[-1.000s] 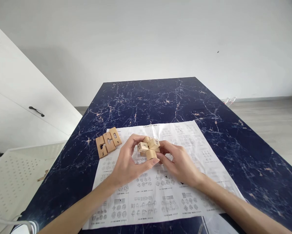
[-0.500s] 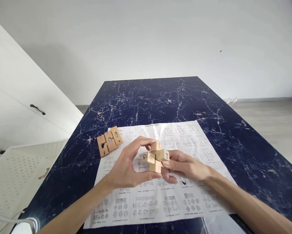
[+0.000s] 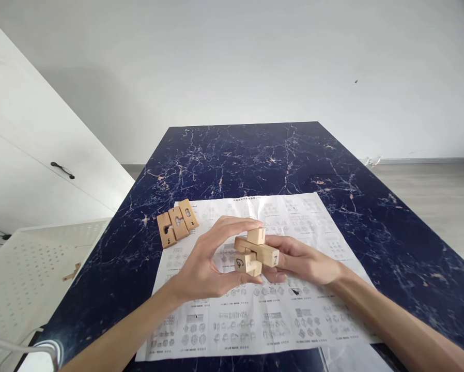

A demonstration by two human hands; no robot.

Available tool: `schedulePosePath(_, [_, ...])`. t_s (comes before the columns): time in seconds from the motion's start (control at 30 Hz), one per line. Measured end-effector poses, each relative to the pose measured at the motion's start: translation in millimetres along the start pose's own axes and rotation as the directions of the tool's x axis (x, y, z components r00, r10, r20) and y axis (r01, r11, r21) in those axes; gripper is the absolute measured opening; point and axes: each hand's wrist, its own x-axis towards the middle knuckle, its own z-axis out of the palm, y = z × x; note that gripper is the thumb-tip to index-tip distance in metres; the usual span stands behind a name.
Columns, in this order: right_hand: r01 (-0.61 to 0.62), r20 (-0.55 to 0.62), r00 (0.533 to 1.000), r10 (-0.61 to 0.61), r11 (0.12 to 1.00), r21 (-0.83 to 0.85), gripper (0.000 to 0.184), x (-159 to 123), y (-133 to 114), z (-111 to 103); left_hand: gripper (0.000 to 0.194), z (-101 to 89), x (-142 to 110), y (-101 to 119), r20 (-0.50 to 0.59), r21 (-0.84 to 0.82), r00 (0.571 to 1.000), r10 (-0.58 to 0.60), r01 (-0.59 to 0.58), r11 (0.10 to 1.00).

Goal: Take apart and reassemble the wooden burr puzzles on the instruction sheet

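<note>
A wooden burr puzzle [image 3: 256, 253] of interlocked, numbered bars is held between both hands above a printed sheet. My left hand [image 3: 209, 261] curves around its left side, fingertips on the top bar and thumb under the bottom one. From the right, my right hand [image 3: 297, 261] grips it, with some fingers hidden behind the bars. Bar ends marked 1, 2 and 6 show. Three flat wooden pieces with cut-outs [image 3: 178, 223] lie side by side at the sheet's upper left corner.
The creased instruction sheet [image 3: 212, 343] with small diagrams lies on the dark blue marbled table [image 3: 235, 160]. At the left are a white perforated surface [image 3: 18, 289] with a small wooden piece [image 3: 72, 272] and a white cable [image 3: 22, 345]. A white cabinet [image 3: 42, 129] stands beyond.
The puzzle has turned and tilted in my hands, showing more of the bar marked 2 and the top bar's 1. Both hands stay on it; the view has shifted slightly.
</note>
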Motion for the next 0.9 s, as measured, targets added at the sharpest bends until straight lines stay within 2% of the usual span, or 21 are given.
schedulePosePath(0.23, [0.042, -0.036, 0.998, -0.047, 0.993, -0.112, 0.032, -1.1, -2.7, 0.4, 0.076, 1.2, -0.6, -0.3, -0.025, 0.029, 0.999, 0.027, -0.026, 0.999])
schedulePosePath(0.47, [0.051, -0.097, 0.992, -0.075, 0.972, -0.23, 0.041, -0.9, -4.8, 3.4, 0.074, 2.2, -3.1, -1.3, -0.044, 0.055, 0.999, 0.026, -0.023, 0.998])
schedulePosePath(0.73, [0.077, -0.114, 0.987, -0.113, 0.958, -0.277, 0.039, -1.8, -2.8, 2.5, 0.077, 3.6, -4.0, -0.8, -0.061, 0.052, 0.998, 0.012, -0.008, 0.999])
schedulePosePath(0.83, [0.095, -0.103, 0.986, -0.129, 0.952, -0.29, 0.036, -1.7, -3.5, 1.6, 0.076, 2.7, -4.1, 0.0, -0.044, 0.041, 0.999, -0.025, 0.027, 0.999])
schedulePosePath(0.9, [0.092, -0.138, 0.98, -0.145, 0.938, -0.335, 0.034, -1.4, -3.7, 1.5, 0.083, 1.9, -4.6, -0.3, -0.024, 0.029, 0.996, -0.087, 0.087, 0.996])
